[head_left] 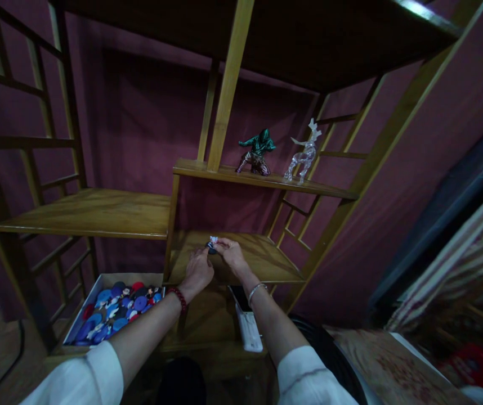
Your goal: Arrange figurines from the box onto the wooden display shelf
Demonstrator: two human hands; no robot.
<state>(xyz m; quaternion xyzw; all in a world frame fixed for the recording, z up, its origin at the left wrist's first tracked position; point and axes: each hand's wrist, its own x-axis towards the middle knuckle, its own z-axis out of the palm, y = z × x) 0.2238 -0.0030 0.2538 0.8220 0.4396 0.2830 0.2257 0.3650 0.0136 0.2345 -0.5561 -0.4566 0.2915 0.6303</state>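
Observation:
Both hands meet over the lower right shelf board [241, 263] around a small figurine [213, 241], whitish on top with a dark base. My right hand [231, 254] pinches its upper part between thumb and fingers. From the left, my left hand [199, 269] has its fingertips at the dark base; the fingers are closed. Whether the base touches the board I cannot tell. Below and left of my left forearm lies an open box [72, 324] full of small figures and round pieces in blue, purple, red and black.
On the shelf above stand a green and bronze crouching figure [260, 149] and a clear deer figurine [304, 154]. A wooden upright [231, 84] rises in front. A white object [247, 329] lies below my right forearm. Another shelf board [93, 211] is at left.

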